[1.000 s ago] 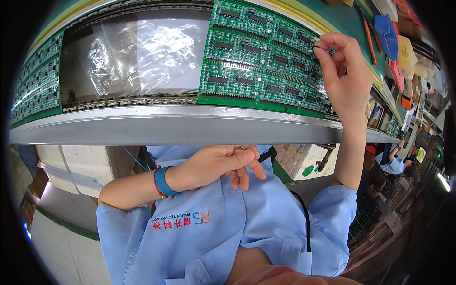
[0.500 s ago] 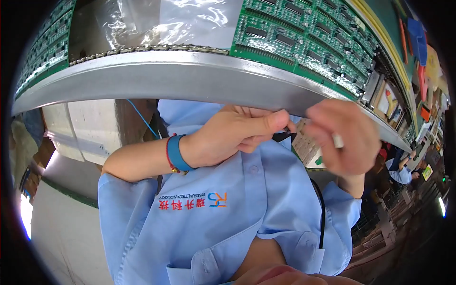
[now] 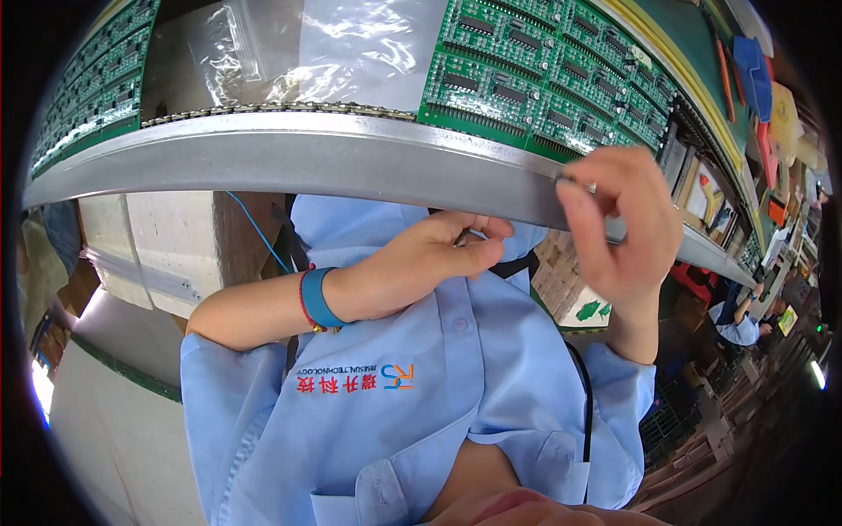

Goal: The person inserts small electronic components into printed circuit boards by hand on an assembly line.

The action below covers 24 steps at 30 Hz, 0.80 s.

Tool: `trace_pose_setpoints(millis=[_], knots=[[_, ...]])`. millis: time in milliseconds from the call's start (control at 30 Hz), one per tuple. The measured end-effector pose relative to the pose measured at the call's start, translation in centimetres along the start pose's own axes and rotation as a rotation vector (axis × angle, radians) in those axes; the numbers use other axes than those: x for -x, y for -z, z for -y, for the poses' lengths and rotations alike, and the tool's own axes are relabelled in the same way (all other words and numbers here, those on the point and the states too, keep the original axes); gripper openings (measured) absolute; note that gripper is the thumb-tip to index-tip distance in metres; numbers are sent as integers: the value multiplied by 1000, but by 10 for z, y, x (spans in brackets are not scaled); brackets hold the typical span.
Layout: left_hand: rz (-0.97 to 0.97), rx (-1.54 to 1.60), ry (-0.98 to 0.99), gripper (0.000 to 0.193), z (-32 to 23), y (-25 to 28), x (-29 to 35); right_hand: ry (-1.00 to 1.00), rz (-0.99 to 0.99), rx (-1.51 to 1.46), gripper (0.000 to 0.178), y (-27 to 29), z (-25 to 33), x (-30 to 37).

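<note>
My right hand [image 3: 630, 223] is raised at the near metal rail, over the front edge of a green circuit board panel [image 3: 526, 96]. Between its thumb and index finger it pinches a small dark electronic part [image 3: 566, 179], its exact kind too small to tell. In front of my chest, just below the rail, my left hand [image 3: 438, 250] is closed with its fingers curled. A dark bit shows between those fingers, mostly hidden. The panel carries rows of black chips and pin headers and lies behind the rail.
The grey metal rail [image 3: 289, 153] with a chain along it crosses in front of me. A second circuit board panel [image 3: 96, 79] lies at far left, with clear plastic bags [image 3: 360, 48] between. Tools and a blue bin [image 3: 752, 79] are at right; a co-worker's sleeve [image 3: 741, 326] shows beyond.
My right hand has moved away from my left hand, up toward the board panel, and its pinched part now shows. My left hand has shifted slightly left. The panels have slid a little in view.
</note>
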<state>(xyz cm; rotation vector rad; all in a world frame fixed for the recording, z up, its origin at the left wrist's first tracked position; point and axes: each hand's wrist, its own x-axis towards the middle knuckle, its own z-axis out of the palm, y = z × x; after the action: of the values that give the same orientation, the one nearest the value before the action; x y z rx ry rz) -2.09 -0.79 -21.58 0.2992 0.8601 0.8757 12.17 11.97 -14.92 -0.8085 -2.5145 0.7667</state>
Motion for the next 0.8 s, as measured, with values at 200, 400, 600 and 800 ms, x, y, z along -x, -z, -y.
trace_pose_setpoints(millis=[200,400,600,800], knots=[[212,251,144,29,6,17,-2,-22,-15,-32,12,-7,-15,-32],[292,210,233,32,-13,22,-2,-54,10,12,12,-11,-18,-37],[328,38,213,32,-19,24,-1,80,-16,144,15,-14,-17,-37],[343,138,149,33,-14,22,1,214,-51,278,16,-14,-20,-34]])
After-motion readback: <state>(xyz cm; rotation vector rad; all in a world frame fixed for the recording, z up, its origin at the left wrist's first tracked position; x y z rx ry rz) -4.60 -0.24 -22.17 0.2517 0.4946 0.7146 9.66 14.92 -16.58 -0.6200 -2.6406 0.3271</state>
